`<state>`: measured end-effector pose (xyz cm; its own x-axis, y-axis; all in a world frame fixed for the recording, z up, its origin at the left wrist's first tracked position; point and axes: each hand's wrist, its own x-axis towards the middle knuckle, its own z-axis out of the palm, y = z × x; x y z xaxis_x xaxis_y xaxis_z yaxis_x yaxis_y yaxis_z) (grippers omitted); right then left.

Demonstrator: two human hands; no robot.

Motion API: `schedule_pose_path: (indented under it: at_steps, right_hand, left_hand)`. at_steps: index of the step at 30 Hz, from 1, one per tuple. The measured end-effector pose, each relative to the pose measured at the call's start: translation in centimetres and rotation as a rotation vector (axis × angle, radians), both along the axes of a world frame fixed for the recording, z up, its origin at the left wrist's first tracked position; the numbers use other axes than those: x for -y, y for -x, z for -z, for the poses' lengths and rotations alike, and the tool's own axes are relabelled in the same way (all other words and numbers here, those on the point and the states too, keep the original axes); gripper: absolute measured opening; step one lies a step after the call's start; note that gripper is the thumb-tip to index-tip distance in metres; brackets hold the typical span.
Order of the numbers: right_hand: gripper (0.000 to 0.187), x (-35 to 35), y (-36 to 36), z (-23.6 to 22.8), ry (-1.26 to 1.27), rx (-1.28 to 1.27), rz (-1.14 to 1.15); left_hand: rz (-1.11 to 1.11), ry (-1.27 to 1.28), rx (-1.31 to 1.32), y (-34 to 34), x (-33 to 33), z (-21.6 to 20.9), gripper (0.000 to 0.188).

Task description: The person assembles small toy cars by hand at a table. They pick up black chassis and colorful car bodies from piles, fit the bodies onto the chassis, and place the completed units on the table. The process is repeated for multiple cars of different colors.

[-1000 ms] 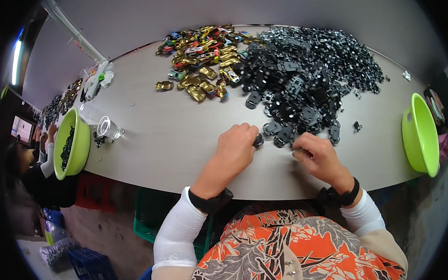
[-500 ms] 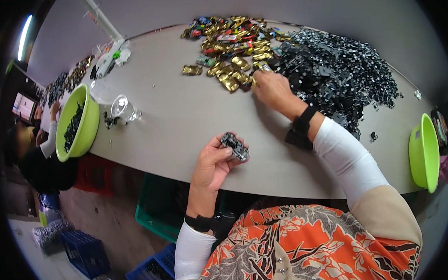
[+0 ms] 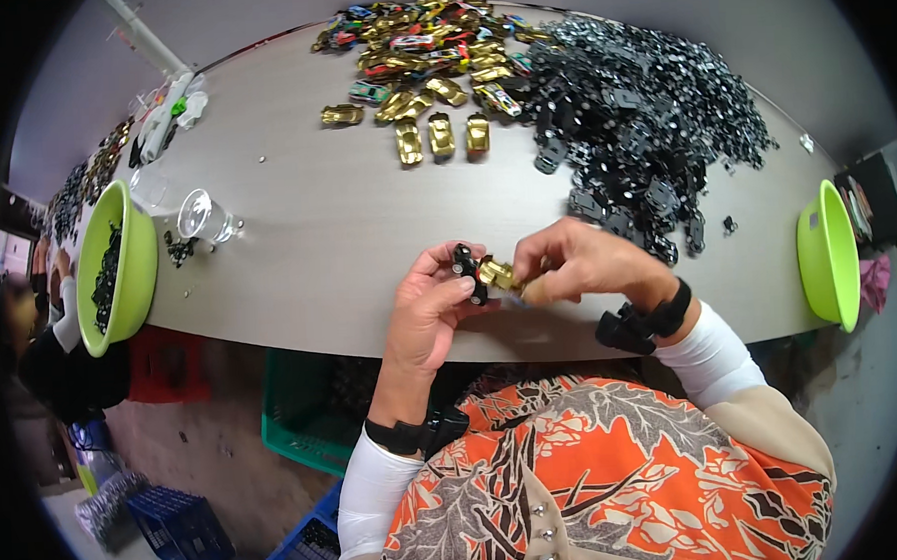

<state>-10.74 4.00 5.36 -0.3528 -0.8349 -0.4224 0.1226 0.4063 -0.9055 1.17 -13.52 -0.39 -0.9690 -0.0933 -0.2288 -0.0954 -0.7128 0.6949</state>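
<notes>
Near the table's front edge my left hand (image 3: 432, 306) is closed on a black toy car chassis (image 3: 465, 262), gripped between thumb and fingers. My right hand (image 3: 578, 261) pinches a shiny gold toy car body (image 3: 495, 273) and holds it against the chassis. My fingers hide part of both pieces, and I cannot tell whether they are joined. Ahead of my hands, three gold toy cars (image 3: 441, 137) lie side by side. Beyond them is a heap of gold and multicoloured toy car bodies (image 3: 419, 56). A large heap of black toy car chassis (image 3: 642, 121) spreads to its right.
A lime green basin (image 3: 136, 284) with black parts stands at the left, beside a clear plastic cup (image 3: 204, 217). Another green basin (image 3: 830, 258) is at the right edge. Below the table are a green crate (image 3: 300, 442) and blue crates (image 3: 179, 532). Another person's arm (image 3: 67, 297) shows far left.
My right hand has come back from the gold pile to my left hand, bringing a gold car body. The chassis in my left hand has turned. The view has shifted.
</notes>
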Motion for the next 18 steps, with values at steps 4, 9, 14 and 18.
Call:
schedule_pose_path:
  at_steps: [4,9,14,18]
  right_hand:
    - [0.013,-0.8,-0.9,0.8,-0.029,0.101,0.054]
    - [0.021,-2.4,-1.2,1.7,0.095,-0.041,0.04]
    - [0.031,-4.7,-2.4,1.5,0.195,-0.544,-0.023]
    - [0.03,-7.0,-2.3,0.9,0.087,-0.657,-0.097]
  left_hand:
    - [0.081,0.111,0.035,-0.2,-1.5,0.4,0.035]
    - [-0.003,-0.023,0.014,0.0,-2.7,0.7,0.032]
    - [0.054,0.011,0.055,0.9,-5.2,-0.1,0.033]
    - [0.075,0.091,0.069,1.4,-7.6,-0.4,0.034]
